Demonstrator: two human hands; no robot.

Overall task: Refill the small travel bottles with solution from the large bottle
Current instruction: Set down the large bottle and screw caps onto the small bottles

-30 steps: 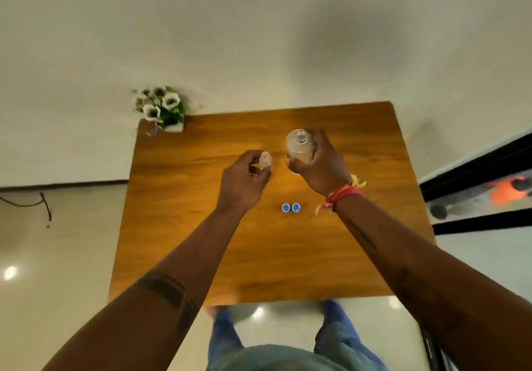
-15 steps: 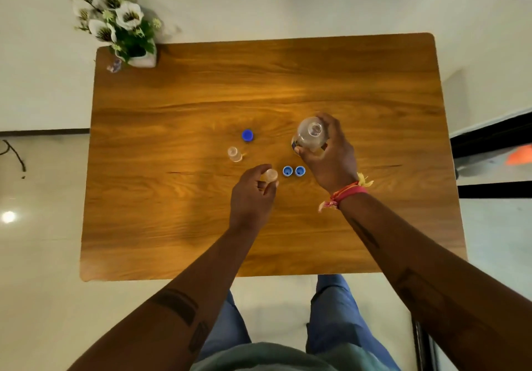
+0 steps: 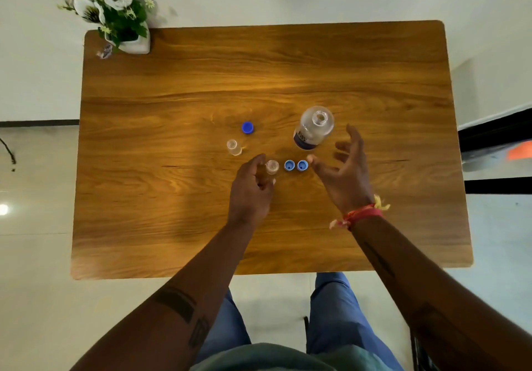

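The large clear bottle (image 3: 314,128) stands uncapped on the wooden table (image 3: 172,212), with a dark label low on its side. My right hand (image 3: 342,172) hovers just right of it, fingers spread, holding nothing. My left hand (image 3: 252,191) grips one small clear travel bottle (image 3: 271,167) standing on the table. A second small travel bottle (image 3: 233,147) stands uncapped to the left. Two light-blue small caps (image 3: 296,165) lie side by side between my hands. A darker blue cap (image 3: 247,127) lies farther back.
A white pot of white flowers (image 3: 115,11) stands at the table's far-left corner with a small wrapper (image 3: 105,52) beside it. My knees show below the near edge.
My right hand let go of the large bottle, which now stands alone on the table. My left hand lowered its small bottle next to the two light-blue caps.
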